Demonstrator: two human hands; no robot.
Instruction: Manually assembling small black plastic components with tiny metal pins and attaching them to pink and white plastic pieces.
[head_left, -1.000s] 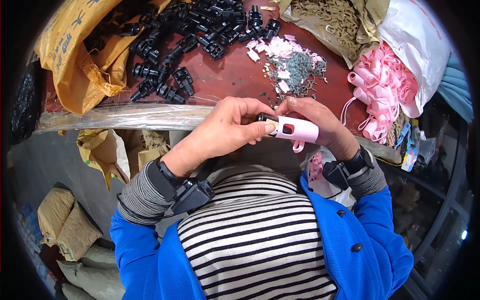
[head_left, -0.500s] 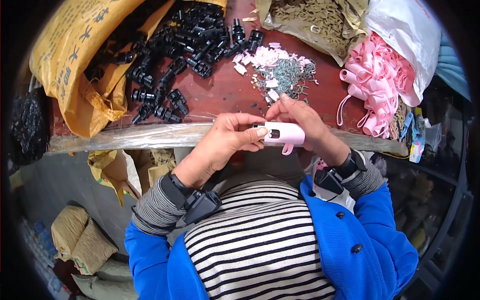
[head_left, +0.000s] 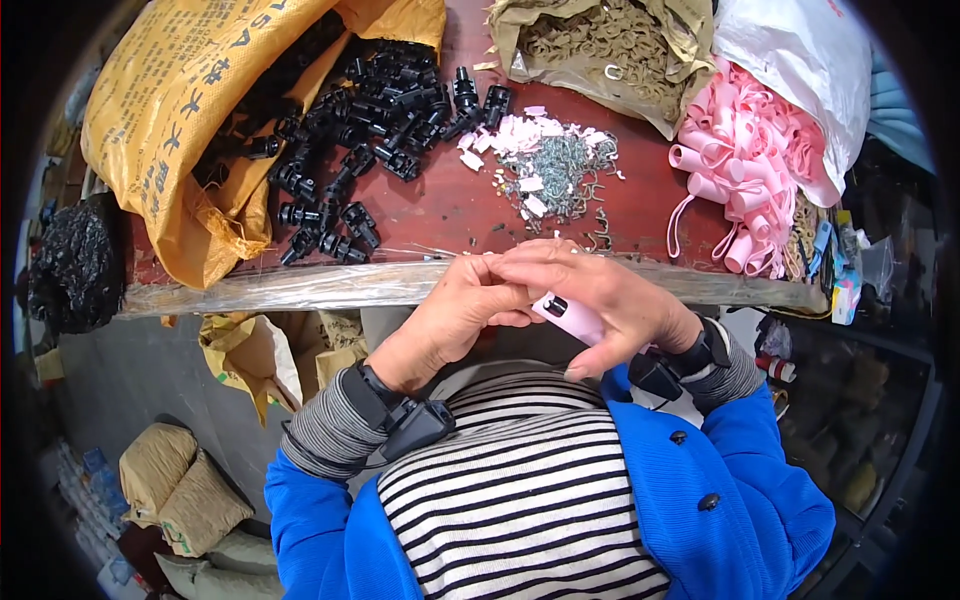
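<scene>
The right hand (head_left: 610, 305) is wrapped around a small pink plastic casing (head_left: 572, 318) held just in front of the chest, below the near edge of the red table (head_left: 440, 205), while the left hand (head_left: 462, 315) pinches at the casing's dark-fitted end, fingertips closed on it or on some tiny part I cannot make out. The likeliest slip is that a small piece escapes the pinch and drops into the gap between table and body, since the work is held off the tabletop with nothing beneath it. On the table lie a heap of black plastic parts (head_left: 370, 110) spilling from a yellow sack (head_left: 180, 130), a pile of small metal springs (head_left: 560, 170) mixed with pale pink chips, and pink casings (head_left: 735, 175) by a white bag; all sit well apart from the hands, so nothing blocks them
</scene>
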